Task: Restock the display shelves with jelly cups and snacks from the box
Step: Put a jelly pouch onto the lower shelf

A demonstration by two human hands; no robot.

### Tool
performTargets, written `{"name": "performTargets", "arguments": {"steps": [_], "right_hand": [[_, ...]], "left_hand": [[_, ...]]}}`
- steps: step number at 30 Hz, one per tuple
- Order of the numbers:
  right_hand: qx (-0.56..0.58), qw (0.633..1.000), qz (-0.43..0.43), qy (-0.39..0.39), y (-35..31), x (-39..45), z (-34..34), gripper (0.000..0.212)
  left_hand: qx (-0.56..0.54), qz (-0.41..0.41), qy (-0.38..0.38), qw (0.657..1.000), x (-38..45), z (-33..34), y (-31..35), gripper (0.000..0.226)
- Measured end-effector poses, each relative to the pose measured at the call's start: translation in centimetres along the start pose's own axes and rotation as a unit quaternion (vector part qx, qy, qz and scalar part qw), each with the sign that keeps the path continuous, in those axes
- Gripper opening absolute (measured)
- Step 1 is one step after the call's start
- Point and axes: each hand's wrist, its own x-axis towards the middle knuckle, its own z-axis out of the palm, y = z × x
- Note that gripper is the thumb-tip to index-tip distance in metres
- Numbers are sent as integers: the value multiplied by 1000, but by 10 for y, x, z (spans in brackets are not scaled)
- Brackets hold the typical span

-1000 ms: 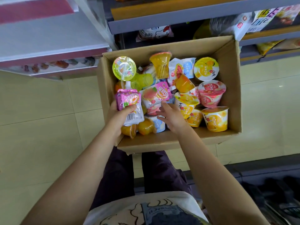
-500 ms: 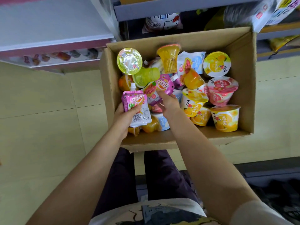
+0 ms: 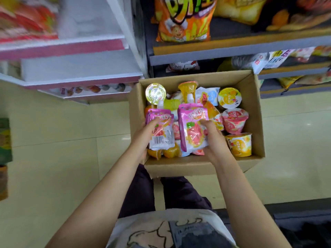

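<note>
**Two pink pouches held above the box**

A person stands over an open cardboard box (image 3: 254, 113) on the tiled floor, right against the display shelves. Each hand grasps a pink spouted jelly pouch above the box's contents. The left hand (image 3: 143, 138) grips the smaller-looking pouch (image 3: 160, 129), thumb across its front, barcode showing near the bottom. The right hand (image 3: 212, 140) holds the second pouch (image 3: 192, 127) by its right edge, thumb pressed on the printed face; the two pouches stand upright, side by side, nearly touching.

Below them the box is packed with jelly cups: a yellow-lidded cup (image 3: 229, 97) at the far right corner, a pink peach cup (image 3: 235, 119) nearer, an orange cup (image 3: 239, 144) nearest. A foil-lidded green cup (image 3: 155, 92) sits at the far left.

On the grey shelf (image 3: 232, 51) above, an orange snack bag (image 3: 184, 18) stands upright.
</note>
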Motion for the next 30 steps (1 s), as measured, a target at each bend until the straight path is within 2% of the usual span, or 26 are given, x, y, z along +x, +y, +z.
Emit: {"name": "performTargets", "arguments": {"steps": [2,4,7,9,13,16,19,21,23,26,28,30], "right_hand": [[21,998,-1,-63,-14,-21,29,20],[-3,996,-17,-87,-23,-39,65,24],[-41,989,-47,-137,-28,-52,114,36],[-96,976,-63,-184,-27,-57,146,39],[-196,956,-51,-213,-24,-68,204,37],[-198,958,-58,-197,-17,-68,238,43],[-211,958,-104,-165,-9,-65,269,28],[-210,955,-151,-146,-10,-56,290,23],[-210,948,-211,-111,-18,-42,312,21],[-213,932,-286,-60,-42,-8,351,16],[-209,921,-322,-62,-58,10,373,18],[-273,883,-379,-41,-67,26,383,36]], "left_hand": [[6,21,-29,999,-22,1,20,94],[-12,65,-42,997,-42,-5,40,94],[-69,126,-49,988,-64,-30,65,63],[-94,157,-32,983,-73,-53,80,51],[-106,144,-45,983,-76,-100,110,31],[-32,105,-53,993,-71,-136,125,33],[53,114,-36,991,-61,-169,132,30],[39,128,-33,990,-50,-184,141,30],[8,160,-12,987,-31,-192,160,34],[7,238,34,971,3,-196,200,28],[61,289,59,954,21,-198,223,30],[170,323,68,928,39,-205,234,49]]}}
